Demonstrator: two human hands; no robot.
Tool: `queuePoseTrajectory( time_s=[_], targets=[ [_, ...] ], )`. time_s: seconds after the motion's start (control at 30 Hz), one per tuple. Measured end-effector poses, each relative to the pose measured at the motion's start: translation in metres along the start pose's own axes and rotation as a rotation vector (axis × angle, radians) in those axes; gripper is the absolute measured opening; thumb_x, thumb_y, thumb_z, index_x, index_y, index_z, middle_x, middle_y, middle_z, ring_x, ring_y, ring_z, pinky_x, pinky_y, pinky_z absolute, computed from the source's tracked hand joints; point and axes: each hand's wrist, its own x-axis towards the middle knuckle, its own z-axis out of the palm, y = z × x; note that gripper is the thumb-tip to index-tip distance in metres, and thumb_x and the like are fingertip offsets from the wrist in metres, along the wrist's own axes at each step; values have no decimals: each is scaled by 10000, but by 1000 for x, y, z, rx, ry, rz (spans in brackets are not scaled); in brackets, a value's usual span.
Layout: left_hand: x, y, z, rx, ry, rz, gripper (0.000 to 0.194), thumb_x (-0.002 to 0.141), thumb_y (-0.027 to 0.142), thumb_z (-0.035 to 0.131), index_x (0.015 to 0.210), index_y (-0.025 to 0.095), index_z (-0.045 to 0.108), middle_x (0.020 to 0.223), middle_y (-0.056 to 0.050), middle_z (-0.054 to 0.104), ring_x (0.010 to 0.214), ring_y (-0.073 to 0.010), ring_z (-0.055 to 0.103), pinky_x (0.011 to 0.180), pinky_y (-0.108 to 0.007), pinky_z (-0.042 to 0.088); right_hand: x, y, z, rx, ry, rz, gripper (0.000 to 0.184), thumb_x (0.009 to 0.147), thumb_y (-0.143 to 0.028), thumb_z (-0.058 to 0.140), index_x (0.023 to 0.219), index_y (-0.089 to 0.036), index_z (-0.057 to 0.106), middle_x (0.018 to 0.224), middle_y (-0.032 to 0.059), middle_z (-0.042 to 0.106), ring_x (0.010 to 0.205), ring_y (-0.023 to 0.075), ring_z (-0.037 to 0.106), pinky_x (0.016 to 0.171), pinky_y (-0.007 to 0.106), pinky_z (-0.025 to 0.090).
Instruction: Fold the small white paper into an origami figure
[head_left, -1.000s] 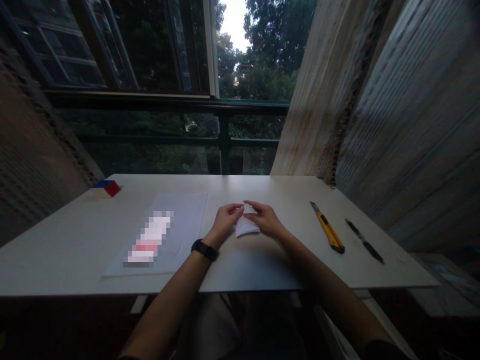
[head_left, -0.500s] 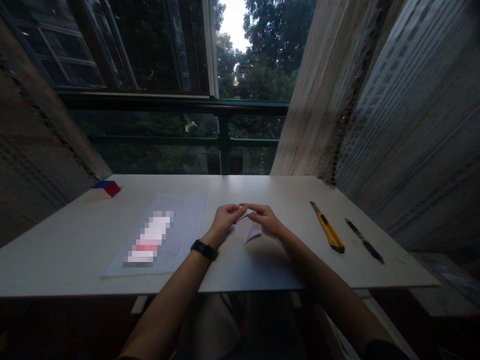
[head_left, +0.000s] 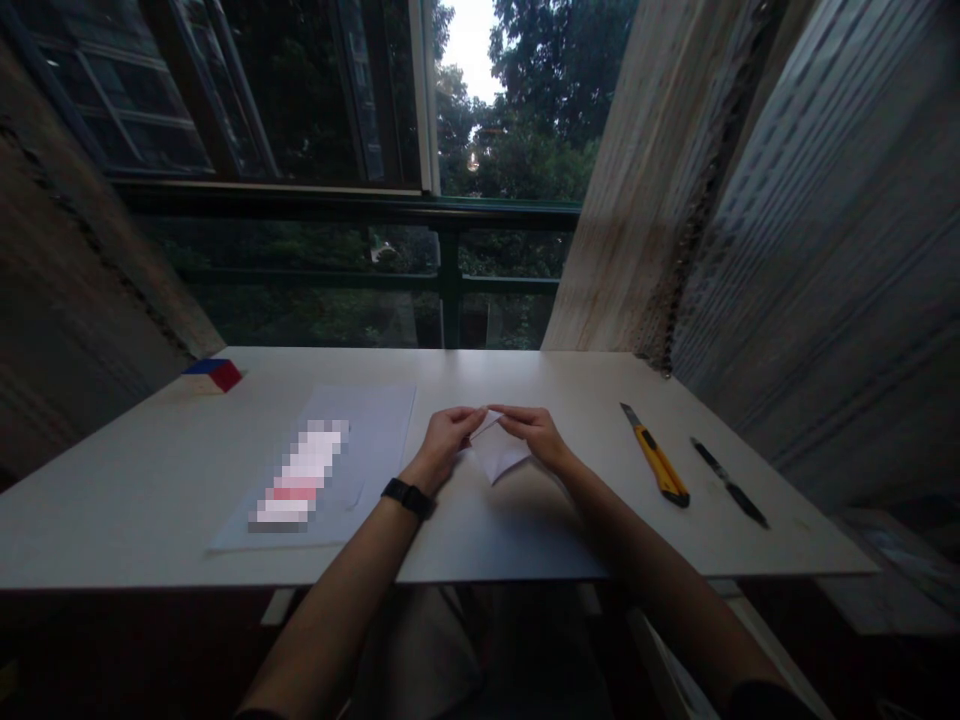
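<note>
Both of my hands meet over a small folded white paper (head_left: 496, 452) in the middle of the white table (head_left: 150, 480). My left hand (head_left: 444, 441), with a black watch at the wrist, pinches the paper's upper left edge. From the other side my right hand (head_left: 537, 436) pinches its top edge. The paper hangs down between them in a pointed shape, its lower tip close to the table top.
A white printed sheet (head_left: 330, 468) lies left of my hands. A red and blue block (head_left: 214, 373) sits at the far left corner. A yellow utility knife (head_left: 655, 455) and a black pen (head_left: 729, 482) lie to the right. A railing and a window stand behind the table.
The folded paper has been turned and reshaped between my fingers: it lay as a flat wedge, then a narrow flap, and now hangs as a wider point. My hands stay in the same spot.
</note>
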Motion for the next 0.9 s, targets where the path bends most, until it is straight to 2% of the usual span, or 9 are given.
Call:
queuePoseTrajectory(
  time_s=[0.23, 0.33, 0.47, 0.67, 0.9],
  targets=[
    [3, -3, -1, 101, 49, 37, 384, 519, 449, 755, 653, 101, 662, 549, -15, 573, 481, -77, 455, 460, -211, 335, -1, 1, 0, -80, -46, 23, 420, 694, -413, 616, 1010, -142, 677, 882, 66, 692, 769, 190, 601, 664, 286, 444],
    [4, -5, -1, 215, 56, 102, 373, 527, 445, 745, 638, 96, 675, 497, -6, 550, 460, -74, 426, 452, -216, 307, 0, 5, 3, -226, -13, 12, 416, 663, -444, 645, 938, -136, 697, 799, 57, 691, 689, 168, 582, 617, 266, 429],
    [5, -7, -2, 343, 8, 172, 349, 587, 440, 704, 668, 101, 699, 552, -38, 611, 502, -104, 490, 482, -227, 352, 0, 8, 4, -423, 13, -17, 340, 683, -446, 633, 808, -140, 715, 681, 31, 666, 606, 140, 542, 561, 239, 384],
    [5, -10, -2, 488, 77, 307, 280, 648, 380, 674, 784, 138, 715, 776, -91, 700, 703, -183, 618, 634, -268, 456, -1, 6, 4, -494, 43, 19, 388, 687, -492, 611, 715, -114, 697, 557, 10, 583, 521, 108, 458, 481, 220, 306],
    [2, -9, -3, 618, 74, 417, 190, 688, 346, 652, 733, 175, 723, 751, -75, 702, 722, -188, 631, 676, -272, 461, -1, 9, 8, -424, 57, 37, 308, 643, -429, 654, 687, -125, 675, 549, -3, 570, 512, 94, 446, 475, 211, 310]
  ],
)
